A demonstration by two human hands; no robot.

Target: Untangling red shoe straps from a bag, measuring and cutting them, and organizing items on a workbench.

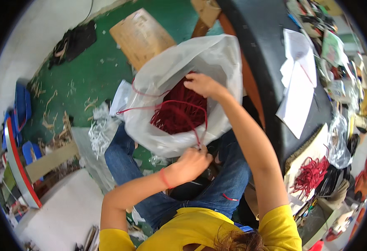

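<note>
A whitish translucent plastic bag (150, 115) stands open between my knees. Inside it lies a pile of dark red cords (179, 109). My right hand (203, 85) reaches over the bag's right side, its fingers closed on cords at the top of the pile. At the near rim, my left hand (194, 162) is pinched around a red cord (198, 136), which loops up over the pile. One thin cord end (127, 111) hangs across the bag's left rim. My left fingertips are partly hidden by the hand itself.
A black-topped table (258, 50) runs along my right, with white papers (296, 79) on it. Beside it lies a bundle of red cords (311, 175). Beyond the bag is a cardboard box (141, 35). Scraps and plastic film (99, 159) litter the green floor (74, 83) at left.
</note>
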